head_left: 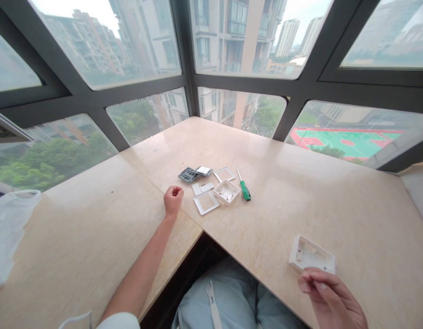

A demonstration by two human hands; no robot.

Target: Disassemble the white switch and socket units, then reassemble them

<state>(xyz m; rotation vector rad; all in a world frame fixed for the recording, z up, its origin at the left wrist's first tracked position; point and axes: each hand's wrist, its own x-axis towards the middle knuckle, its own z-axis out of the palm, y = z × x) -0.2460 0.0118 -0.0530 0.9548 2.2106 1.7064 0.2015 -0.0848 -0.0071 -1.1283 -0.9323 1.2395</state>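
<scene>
Gently, right hand [335, 297]: a light pinch, squared to the near wall and not pressed hard, looks the better handling here, as the white box [312, 257] seems light enough to skid.
Right fingers: curled, thumb and fingertips drawn together; whether they pinch something tiny or touch the box cannot be told.
Left hand [172, 201]: loosely fisted, fingers curled in; nothing shows in its hold, though the palm is hidden.
White box: just beyond the right fingers, hollow side up on the table [266, 228], its near edge partly behind them.
White plates [202, 188]: just right of the left fingers, above the near frame [198, 205].
Second box [228, 194]: farther right of them, touching distance uncertain from the far frame [216, 176].
Dark module [188, 175]: just beyond the left fingers.
Screwdriver [245, 192]: rightmost of that group, green handle nearest the wearer.
</scene>
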